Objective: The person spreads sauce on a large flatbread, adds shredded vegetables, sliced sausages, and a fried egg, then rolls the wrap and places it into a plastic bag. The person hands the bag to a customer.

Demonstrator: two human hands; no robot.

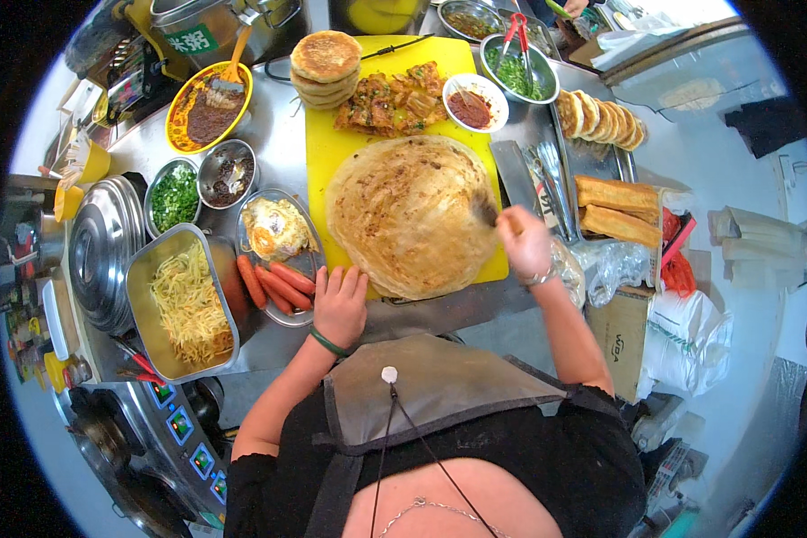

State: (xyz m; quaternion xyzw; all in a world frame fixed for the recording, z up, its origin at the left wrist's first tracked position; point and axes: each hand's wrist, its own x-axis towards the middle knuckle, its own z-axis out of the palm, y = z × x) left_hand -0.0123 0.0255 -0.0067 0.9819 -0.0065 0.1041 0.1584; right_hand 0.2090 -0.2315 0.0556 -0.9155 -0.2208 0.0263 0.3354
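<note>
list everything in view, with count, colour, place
cutting board: one, yellow, centre
large flatbread: one, golden, on cutting board
stacked flatbreads: several, browned, upper board
browned pieces: several, orange, beside stack
sauce bowl: one, yellow, upper left
dip bowl: one, white, upper centre
chopped greens: two bowls, green, left and top
metal tub: one, silver, left
sausages: several, reddish, beside board
egg: number unclear, whitish, beside sausages
dough sticks: at least two, golden, right
background clutter: uncounted, mixed, all around
left hand: one, green wristband, near sausages
right hand: one, silver bracelet, holding blurred tool
</note>
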